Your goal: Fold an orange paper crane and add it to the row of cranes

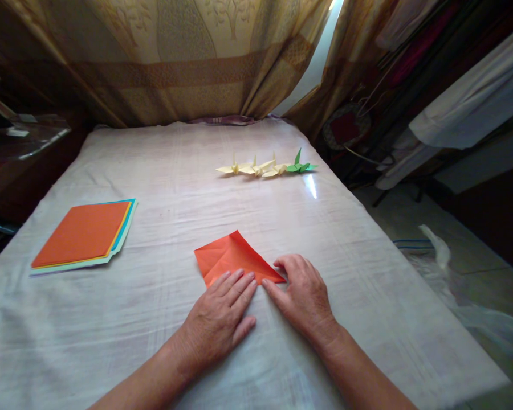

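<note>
An orange paper sheet [233, 257], folded into a triangle-like shape, lies on the white cloth-covered table [162, 171]. My left hand [220, 319] rests flat with its fingertips pressing the paper's near edge. My right hand [301, 293] presses the paper's right corner with its fingers. Both hands lie side by side, nearly touching, at the paper's near side.
A stack of coloured paper squares [85, 234], orange on top, lies at the left. Three pale yellow folded cranes [256, 167] and a green crane [300, 166] stand in a row farther back. Curtains [175, 62] hang behind; the table's right edge drops to the floor.
</note>
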The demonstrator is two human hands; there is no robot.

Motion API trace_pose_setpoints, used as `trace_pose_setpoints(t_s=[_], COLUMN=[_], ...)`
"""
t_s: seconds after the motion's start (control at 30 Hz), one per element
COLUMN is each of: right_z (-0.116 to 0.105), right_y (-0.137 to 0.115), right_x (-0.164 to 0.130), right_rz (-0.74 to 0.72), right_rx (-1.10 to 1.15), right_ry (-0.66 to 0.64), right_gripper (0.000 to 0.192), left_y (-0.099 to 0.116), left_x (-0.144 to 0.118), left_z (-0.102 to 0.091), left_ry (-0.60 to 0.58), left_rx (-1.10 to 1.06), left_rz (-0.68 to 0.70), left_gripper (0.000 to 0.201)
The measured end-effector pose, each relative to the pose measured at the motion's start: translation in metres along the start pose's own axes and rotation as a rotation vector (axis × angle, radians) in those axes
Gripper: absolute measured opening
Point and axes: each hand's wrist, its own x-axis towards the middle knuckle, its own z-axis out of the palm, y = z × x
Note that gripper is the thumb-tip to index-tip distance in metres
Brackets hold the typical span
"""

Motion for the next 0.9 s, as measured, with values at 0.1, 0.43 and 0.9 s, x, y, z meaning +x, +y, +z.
trace_pose_setpoints(t_s=[0.1, 0.43, 0.9], right_z=[-0.002, -0.011, -0.011], right_y=[0.002, 0.016, 0.022], right_x=[0.001, 0.003, 0.002], right_rz=[-0.009, -0.005, 0.000], right_rx=[0.033, 0.243, 0.330], right_ry=[-0.015, -0.084, -0.103], right_gripper=[0.018, 0.014, 0.008], left_y=[0.000, 0.000, 0.018], left_x=[0.000, 0.001, 0.013], left_z=[0.000, -0.002, -0.003], left_ry=[0.005, -0.001, -0.091], left_rx=[-0.003, -0.027, -0.078], left_rz=[-0.002, -0.003, -0.159], left_gripper=[0.054, 0.051, 0.063])
